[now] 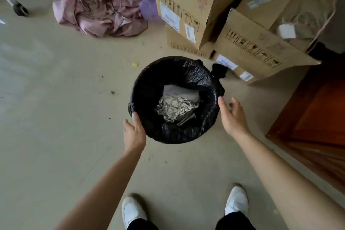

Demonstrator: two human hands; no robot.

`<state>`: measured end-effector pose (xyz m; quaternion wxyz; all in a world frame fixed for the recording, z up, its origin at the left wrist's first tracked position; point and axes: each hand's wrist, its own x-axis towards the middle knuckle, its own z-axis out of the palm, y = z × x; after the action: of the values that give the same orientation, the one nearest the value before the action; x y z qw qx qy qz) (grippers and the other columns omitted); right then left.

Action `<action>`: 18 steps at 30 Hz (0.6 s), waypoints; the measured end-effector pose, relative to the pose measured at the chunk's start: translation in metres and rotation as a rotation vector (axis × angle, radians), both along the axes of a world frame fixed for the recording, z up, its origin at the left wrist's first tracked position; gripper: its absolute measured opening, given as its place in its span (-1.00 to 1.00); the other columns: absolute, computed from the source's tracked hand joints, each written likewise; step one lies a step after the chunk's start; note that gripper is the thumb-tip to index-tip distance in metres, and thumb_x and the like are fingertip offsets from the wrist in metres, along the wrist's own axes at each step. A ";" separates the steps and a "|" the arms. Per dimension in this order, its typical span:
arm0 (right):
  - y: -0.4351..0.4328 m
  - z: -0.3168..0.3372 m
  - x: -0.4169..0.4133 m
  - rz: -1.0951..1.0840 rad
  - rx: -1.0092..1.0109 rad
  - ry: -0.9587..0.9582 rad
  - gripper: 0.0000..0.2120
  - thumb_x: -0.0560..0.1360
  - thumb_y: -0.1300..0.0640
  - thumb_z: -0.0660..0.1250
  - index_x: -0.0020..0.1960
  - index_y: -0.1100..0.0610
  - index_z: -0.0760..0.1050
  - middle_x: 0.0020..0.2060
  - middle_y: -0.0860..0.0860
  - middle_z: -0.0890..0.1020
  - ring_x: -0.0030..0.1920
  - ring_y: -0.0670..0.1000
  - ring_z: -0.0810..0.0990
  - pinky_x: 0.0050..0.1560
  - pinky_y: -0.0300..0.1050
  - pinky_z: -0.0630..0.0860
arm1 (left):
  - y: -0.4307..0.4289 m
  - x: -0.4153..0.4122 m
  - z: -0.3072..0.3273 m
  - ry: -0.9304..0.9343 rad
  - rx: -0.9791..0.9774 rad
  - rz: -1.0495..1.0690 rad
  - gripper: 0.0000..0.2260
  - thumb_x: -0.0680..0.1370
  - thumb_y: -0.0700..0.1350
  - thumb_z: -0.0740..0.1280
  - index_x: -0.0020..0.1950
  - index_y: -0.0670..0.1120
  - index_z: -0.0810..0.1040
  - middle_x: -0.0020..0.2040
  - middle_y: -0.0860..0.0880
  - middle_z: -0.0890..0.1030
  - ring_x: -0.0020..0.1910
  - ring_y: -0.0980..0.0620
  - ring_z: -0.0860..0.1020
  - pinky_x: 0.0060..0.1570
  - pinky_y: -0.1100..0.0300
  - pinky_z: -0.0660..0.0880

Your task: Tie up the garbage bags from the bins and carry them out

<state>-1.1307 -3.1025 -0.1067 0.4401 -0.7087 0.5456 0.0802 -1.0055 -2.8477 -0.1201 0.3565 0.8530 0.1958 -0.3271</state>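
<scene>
Tying barely begun: left hand [134, 133] touches the rim of a glossy black plastic garbage bag [188, 73], right hand [234, 117] just beside it, fingers [222, 103] loose and empty; gathering the rim likely follows.

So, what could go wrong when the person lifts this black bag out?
1. The crumpled foil in the garbage bag may have sharp corners; squeezing the top shut could pierce the thin film.
2. The left hand touches the rim while the right hand is open beside it, so an uneven, one-sided pull might tip it over.
</scene>
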 end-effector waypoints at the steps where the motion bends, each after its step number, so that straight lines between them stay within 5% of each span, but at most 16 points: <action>1: -0.001 -0.016 0.004 -0.050 0.033 -0.023 -0.19 0.54 -0.38 0.09 0.57 0.15 0.12 0.51 0.15 0.29 0.49 0.14 0.29 0.46 0.04 0.25 | 0.000 0.000 -0.018 -0.034 -0.054 -0.008 -0.23 0.57 0.40 -0.07 0.62 -0.08 0.06 0.60 -0.06 0.21 0.58 -0.07 0.17 0.52 -0.05 0.15; 5: -0.017 -0.073 0.032 -0.214 0.218 -0.174 0.05 0.31 -0.65 0.02 0.58 0.01 0.14 0.53 0.03 0.27 0.52 0.11 0.27 0.49 0.13 0.21 | -0.005 0.027 -0.067 -0.214 -0.365 0.054 -0.40 0.64 0.31 -0.01 0.54 0.00 0.33 0.49 0.05 0.42 0.48 0.07 0.35 0.46 0.13 0.22; 8: -0.027 -0.128 0.043 -0.180 0.389 -0.394 -0.12 0.31 -0.66 0.04 0.45 -0.18 0.38 0.42 -0.11 0.46 0.45 -0.05 0.38 0.48 0.06 0.22 | 0.004 0.062 -0.094 -0.047 -0.685 0.185 -0.33 0.57 0.43 -0.08 0.49 0.08 0.42 0.41 0.08 0.52 0.41 0.10 0.45 0.43 0.09 0.31; 11: 0.002 -0.105 0.069 -0.181 0.476 -0.537 -0.30 0.49 -0.49 0.04 0.41 -0.09 0.45 0.35 -0.08 0.55 0.39 -0.05 0.46 0.47 0.00 0.27 | 0.015 0.079 -0.107 -0.025 -0.572 0.085 -0.57 0.63 0.11 0.22 0.41 -0.10 0.49 0.18 -0.02 0.62 0.10 0.10 0.62 0.07 0.14 0.57; 13: 0.001 -0.101 0.084 -0.214 0.581 -0.664 -0.40 0.54 -0.31 0.15 0.37 0.08 0.50 0.28 0.05 0.61 0.30 0.04 0.55 0.39 0.01 0.41 | 0.020 0.090 -0.115 -0.052 -0.484 0.056 -0.68 0.50 -0.13 0.32 0.23 -0.18 0.58 0.11 -0.17 0.65 0.11 -0.15 0.63 0.06 -0.05 0.61; 15: -0.011 -0.099 0.097 -0.373 0.612 -0.666 -0.41 0.36 -0.17 0.38 0.26 0.19 0.58 0.13 0.16 0.66 0.14 0.16 0.64 0.23 0.09 0.53 | 0.020 0.103 -0.114 -0.061 -0.438 0.169 -0.89 0.52 -0.21 0.28 -0.08 -0.19 0.60 -0.12 -0.20 0.64 -0.03 -0.19 0.60 -0.08 -0.01 0.57; 18: -0.032 -0.092 0.110 -0.498 0.586 -0.581 -0.32 0.11 -0.08 0.59 0.19 0.15 0.64 0.05 0.14 0.71 0.06 0.21 0.69 0.04 0.13 0.63 | 0.017 0.125 -0.090 -0.187 -0.335 0.358 -0.72 0.55 -0.12 0.33 -0.32 -0.10 0.34 -0.38 -0.05 0.38 -0.27 -0.02 0.38 -0.39 0.18 0.28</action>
<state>-1.0210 -3.1344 -0.1983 0.7613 -0.3957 0.5076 -0.0785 -0.8808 -2.8307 -0.2097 0.5616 0.7604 0.2527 -0.2064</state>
